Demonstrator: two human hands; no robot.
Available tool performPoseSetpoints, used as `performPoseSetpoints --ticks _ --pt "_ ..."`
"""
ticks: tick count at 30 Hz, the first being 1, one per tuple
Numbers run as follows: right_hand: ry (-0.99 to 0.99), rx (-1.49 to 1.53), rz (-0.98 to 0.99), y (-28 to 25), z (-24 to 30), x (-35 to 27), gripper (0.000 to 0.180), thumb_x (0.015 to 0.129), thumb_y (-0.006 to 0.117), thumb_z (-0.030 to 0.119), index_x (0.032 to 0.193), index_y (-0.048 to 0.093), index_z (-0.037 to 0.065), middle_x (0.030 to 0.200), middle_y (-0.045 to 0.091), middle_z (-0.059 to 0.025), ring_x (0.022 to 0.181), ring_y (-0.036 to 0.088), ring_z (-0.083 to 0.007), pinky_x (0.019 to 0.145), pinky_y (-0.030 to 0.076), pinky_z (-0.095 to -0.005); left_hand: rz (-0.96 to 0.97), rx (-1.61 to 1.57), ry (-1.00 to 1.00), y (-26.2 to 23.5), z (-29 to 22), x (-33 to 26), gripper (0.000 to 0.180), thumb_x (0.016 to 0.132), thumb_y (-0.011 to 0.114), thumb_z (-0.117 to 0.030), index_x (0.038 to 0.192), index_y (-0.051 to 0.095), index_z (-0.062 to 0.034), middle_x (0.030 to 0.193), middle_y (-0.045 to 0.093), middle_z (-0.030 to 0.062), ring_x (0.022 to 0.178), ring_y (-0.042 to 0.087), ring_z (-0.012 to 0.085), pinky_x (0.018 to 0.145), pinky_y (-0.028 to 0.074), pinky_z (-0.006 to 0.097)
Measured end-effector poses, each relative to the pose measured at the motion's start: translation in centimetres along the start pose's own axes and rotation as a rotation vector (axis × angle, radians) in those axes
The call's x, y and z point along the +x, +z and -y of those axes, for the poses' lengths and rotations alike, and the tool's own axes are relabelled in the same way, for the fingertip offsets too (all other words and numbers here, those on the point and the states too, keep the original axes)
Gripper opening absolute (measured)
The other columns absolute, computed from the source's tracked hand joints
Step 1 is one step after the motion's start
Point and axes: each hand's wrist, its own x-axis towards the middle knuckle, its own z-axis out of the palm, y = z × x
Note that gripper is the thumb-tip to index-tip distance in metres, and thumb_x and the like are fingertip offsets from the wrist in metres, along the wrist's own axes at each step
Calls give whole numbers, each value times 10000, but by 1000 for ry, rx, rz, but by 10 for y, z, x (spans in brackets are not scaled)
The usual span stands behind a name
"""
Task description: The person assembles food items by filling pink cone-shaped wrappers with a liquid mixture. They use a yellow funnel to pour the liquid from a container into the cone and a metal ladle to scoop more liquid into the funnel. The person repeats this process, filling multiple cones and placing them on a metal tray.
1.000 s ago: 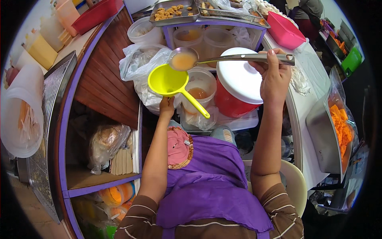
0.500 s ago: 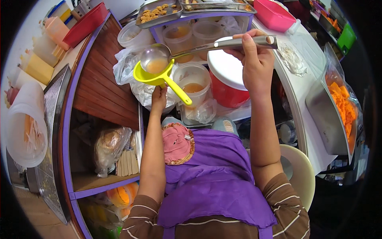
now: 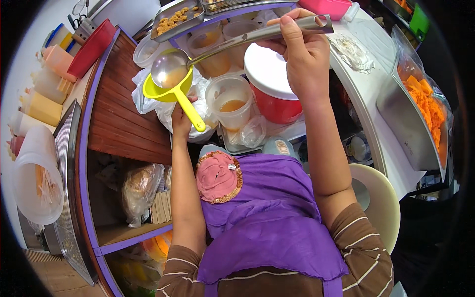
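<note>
My right hand (image 3: 303, 54) grips the long handle of a steel ladle (image 3: 170, 69). Its bowl holds amber liquid and tilts over a yellow funnel (image 3: 163, 91). My left hand (image 3: 181, 119) sits under the funnel's yellow handle, against a clear plastic bag (image 3: 198, 106); how it grips is hidden. To the right of the funnel stands a clear tub (image 3: 231, 101) with amber liquid in it. A red bucket with a white lid (image 3: 272, 81) is beside the tub.
A brown wooden counter (image 3: 126, 114) with a purple edge runs at the left, with squeeze bottles (image 3: 42, 94) beyond it. A steel tray of orange pieces (image 3: 423, 104) sits at the right. Further tubs (image 3: 213, 42) and a tray of fried bits (image 3: 175, 17) lie ahead. A white stool (image 3: 378, 203) is lower right.
The ladle has swung left from over the tubs, and its bowl now tips over the yellow funnel. The funnel has stayed at my left hand.
</note>
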Motion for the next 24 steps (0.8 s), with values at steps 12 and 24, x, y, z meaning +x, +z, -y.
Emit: performPoseSetpoints --ticks 12,24 --pt "124 96 -11 3 22 2 107 898 462 156 906 429 54 841 529 -41 747 558 -89 641 507 -223 41 -133 29 -13 19 16 261 866 523 -259 1024 536 -51 967 600 74 875 510 110 772 374 248" --pt "79 106 -4 -3 12 4 112 899 460 160 924 420 59 860 533 -44 754 557 -87 643 503 -214 75 -71 45 -11 12 15 213 911 426 -155 1040 504 -5 1027 584 88 1004 488 155 941 309 300"
